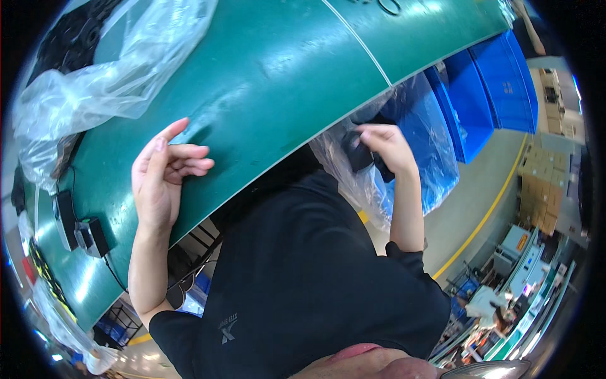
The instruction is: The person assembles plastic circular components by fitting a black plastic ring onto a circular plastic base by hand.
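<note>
Plastic film (429,161), clear, thin and heavily crinkled, hangs in loose folds below the counter edge on the person's right, with blue showing through it. At its mouth the right hand (392,150) has its thumb and fingertips closed on a black piece (357,153), rounded and matt; whether it is soft or stiff cannot be told. Another dark patch shows just under the palm, and it is unclear whether it belongs to the same piece.

The left hand (163,180) holds nothing: its index finger reaches out fairly straight, the others bend loosely, and the palm is half turned up. It is over the counter (271,88), though whether it touches the surface cannot be told. The counter is smooth, glossy green, crossed by a thin pale line and streaked with reflected light.

Near its far left end lies a clear bag (126,82), wrinkled and shiny, beside a dark, lumpy heap (71,39). Closer to the left forearm sit two small black boxes (93,238), hard and square-edged, with a thin cable (115,271). Smooth-walled blue bins (508,82) stand beyond the film, and brown cartons (541,186) are stacked farther right.
</note>
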Tool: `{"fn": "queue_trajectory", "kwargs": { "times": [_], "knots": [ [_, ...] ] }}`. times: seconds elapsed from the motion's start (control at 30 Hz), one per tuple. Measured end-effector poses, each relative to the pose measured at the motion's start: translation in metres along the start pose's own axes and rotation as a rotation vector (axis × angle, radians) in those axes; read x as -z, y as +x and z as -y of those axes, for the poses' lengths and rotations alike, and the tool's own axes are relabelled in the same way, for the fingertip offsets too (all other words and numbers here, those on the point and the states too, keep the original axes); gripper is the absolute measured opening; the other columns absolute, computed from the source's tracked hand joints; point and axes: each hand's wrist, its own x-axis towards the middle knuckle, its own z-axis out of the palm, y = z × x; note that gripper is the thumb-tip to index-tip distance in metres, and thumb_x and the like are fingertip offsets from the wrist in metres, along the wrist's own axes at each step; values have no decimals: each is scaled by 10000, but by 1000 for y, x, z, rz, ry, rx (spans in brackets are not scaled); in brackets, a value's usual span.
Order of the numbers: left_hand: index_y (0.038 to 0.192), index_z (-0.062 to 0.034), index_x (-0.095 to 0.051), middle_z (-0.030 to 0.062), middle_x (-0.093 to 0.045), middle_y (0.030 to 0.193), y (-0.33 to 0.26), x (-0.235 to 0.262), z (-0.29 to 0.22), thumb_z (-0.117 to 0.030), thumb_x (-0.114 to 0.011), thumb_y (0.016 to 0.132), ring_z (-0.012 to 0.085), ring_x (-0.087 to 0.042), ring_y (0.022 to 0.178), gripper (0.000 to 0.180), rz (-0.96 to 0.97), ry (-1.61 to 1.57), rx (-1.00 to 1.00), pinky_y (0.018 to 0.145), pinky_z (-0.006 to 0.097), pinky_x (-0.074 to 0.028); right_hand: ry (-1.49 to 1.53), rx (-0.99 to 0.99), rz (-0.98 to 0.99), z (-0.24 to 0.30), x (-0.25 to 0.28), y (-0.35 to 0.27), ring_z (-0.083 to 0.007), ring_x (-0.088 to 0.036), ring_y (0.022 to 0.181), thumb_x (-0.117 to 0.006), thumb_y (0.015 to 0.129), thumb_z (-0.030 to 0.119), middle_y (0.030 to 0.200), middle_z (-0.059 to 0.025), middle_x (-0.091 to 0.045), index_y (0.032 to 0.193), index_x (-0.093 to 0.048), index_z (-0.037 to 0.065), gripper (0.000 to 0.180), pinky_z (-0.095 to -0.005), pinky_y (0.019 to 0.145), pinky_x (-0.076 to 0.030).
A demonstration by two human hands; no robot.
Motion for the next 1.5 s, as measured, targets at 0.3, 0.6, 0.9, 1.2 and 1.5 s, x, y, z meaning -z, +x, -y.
{"fn": "queue_trajectory", "kwargs": {
  "times": [0.3,0.6,0.9,1.2,1.5],
  "knots": [
    [1246,76,-421,141,-640,879,-1,1,7,-227,-346,979,174,-620,705,411,-39,42,1,654,269,-493,375,-508,-1042,-258,126,-50,-148,-607,846,-554,889,221,1077,-86,-623,1225,-531,60,374,-293,726,-486],
    [1227,77,-441,160,-645,878,5,4,8,-234,-346,978,196,-640,708,410,-26,-1,-9,670,274,-509,76,-806,-1035,-247,122,-51,-200,-602,959,-616,827,237,1175,-125,-580,1185,-553,63,403,-320,777,-453],
    [1214,66,-454,160,-647,882,3,-2,3,-240,-460,941,207,-651,732,410,17,26,59,655,275,-527,-255,37,233,42,40,-30,-144,-597,739,-601,843,171,814,-97,-646,884,-633,-69,245,-277,686,-482],
    [1224,22,-478,139,-632,976,-3,5,1,-139,-501,917,169,-633,840,347,177,-12,45,728,278,-512,-716,730,587,238,-98,39,-245,-647,746,-640,741,47,821,-133,-661,891,-651,-17,163,-295,677,-494],
    [1197,35,-506,114,-620,1028,8,18,1,-88,-539,873,106,-585,859,348,102,143,-56,736,245,-493,-790,873,226,284,-263,276,-236,-651,815,-650,741,275,856,-126,-680,919,-685,43,295,-321,755,-498]
  ]
}}
